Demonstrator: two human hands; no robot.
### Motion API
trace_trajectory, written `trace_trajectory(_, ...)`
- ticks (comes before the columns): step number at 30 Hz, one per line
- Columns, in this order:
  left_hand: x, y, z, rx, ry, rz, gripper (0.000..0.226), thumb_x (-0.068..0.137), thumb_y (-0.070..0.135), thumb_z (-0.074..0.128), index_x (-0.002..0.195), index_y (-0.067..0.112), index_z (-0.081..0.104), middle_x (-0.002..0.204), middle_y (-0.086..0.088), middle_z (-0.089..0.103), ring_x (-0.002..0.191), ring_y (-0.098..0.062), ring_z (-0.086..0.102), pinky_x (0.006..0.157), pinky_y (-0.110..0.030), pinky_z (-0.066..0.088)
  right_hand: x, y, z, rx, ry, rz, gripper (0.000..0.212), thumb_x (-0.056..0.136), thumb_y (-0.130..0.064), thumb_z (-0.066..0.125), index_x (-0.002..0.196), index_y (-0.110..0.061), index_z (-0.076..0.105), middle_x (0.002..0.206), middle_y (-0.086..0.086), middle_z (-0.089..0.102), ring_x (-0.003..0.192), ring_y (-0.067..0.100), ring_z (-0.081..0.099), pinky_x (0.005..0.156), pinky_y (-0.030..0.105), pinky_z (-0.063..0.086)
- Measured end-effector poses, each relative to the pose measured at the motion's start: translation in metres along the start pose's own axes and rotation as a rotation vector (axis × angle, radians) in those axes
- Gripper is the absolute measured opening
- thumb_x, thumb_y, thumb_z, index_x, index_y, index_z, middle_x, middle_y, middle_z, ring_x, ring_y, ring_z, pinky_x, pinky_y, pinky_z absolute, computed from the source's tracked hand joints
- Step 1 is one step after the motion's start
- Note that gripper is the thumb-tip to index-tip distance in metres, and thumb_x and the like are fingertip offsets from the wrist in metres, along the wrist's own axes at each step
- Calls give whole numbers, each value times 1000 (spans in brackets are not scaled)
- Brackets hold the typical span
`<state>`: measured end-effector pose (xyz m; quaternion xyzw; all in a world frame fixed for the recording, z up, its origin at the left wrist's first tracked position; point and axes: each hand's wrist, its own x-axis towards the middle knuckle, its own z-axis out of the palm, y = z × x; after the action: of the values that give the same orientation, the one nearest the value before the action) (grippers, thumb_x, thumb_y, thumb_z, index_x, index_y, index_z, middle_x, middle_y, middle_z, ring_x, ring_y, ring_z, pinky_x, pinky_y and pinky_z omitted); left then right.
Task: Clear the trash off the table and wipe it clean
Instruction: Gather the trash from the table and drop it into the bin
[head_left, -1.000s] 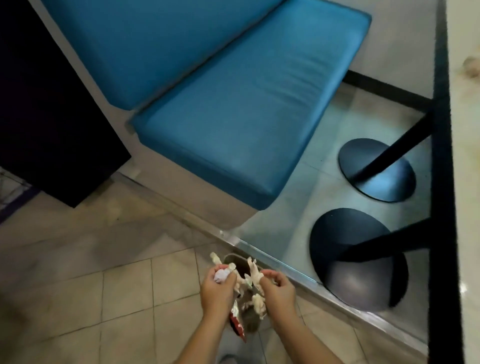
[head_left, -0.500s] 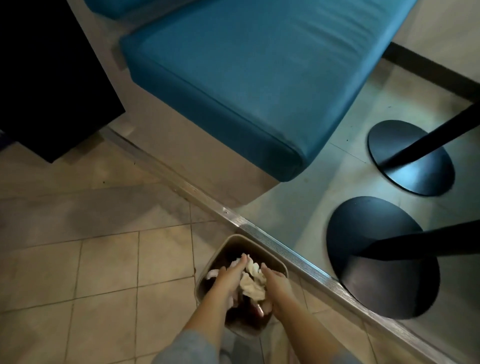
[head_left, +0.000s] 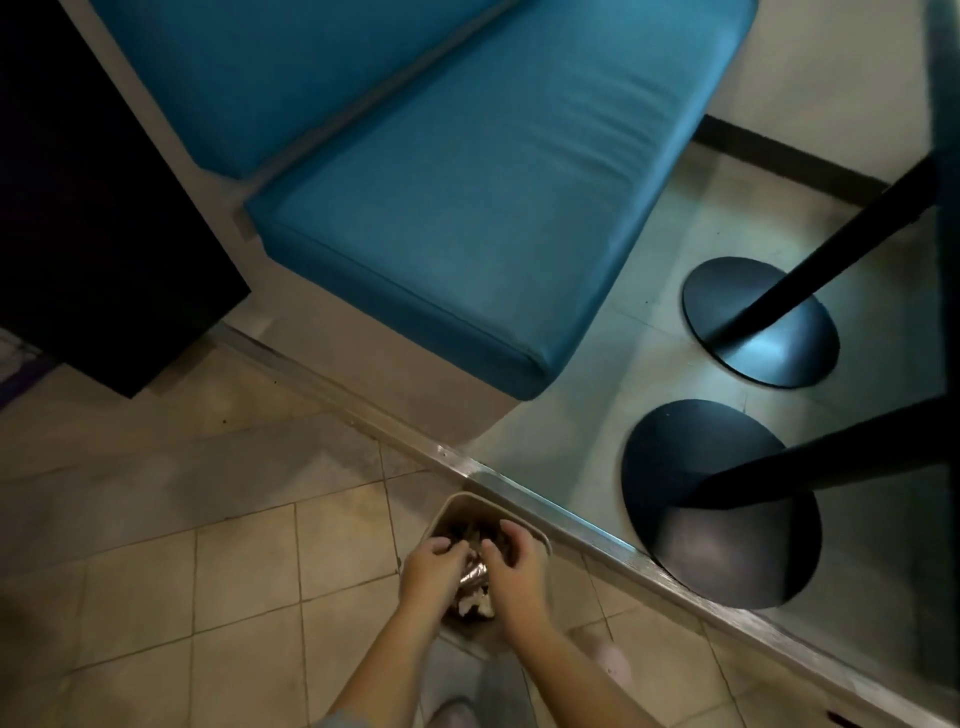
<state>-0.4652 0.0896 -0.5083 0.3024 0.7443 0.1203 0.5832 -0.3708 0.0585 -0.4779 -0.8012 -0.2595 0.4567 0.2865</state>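
A blue bench (head_left: 467, 218) fills the upper view, above a tiled floor (head_left: 182, 571) and 2 black table bases (head_left: 722, 504). A small bin (head_left: 467, 499) stands on the tiles just beside the metal floor strip (head_left: 597, 535). Both hands hang over its mouth: the left hand (head_left: 428, 571) and right hand (head_left: 517, 569) have fingers curled downward, and I cannot tell whether they grip anything. The trash (head_left: 475, 597), crumpled paper and a shiny wrapper, lies inside the bin between them. Clearing looks nearly done. The tabletop is not shown, so wiping probably remains.
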Motion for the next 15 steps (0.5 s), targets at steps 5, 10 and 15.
trace_trajectory(5,-85,77,-43,-47,107,161,8,87,15,62,92,9,63,90,-9,65,87,-24,60,83,-31,47,-86,-94,-32,32,113,-141,33,88,-20,61,119,-30,55,120,-7,48,106,5,44,99,22,36)
trace_trajectory(10,-175,155,-81,-56,123,370,11,87,15,65,97,11,63,95,-8,65,95,-24,61,86,-32,46,-166,-174,-78,262,90,-198,38,92,-22,58,126,-32,46,124,-14,41,117,3,43,102,18,33)
trace_trajectory(15,-263,235,-88,-22,87,598,10,89,15,63,98,11,63,91,0,62,91,-16,57,79,-26,41,-216,-236,-138,421,109,-371,49,92,-19,56,133,-38,36,130,-16,40,121,-8,38,108,22,34)
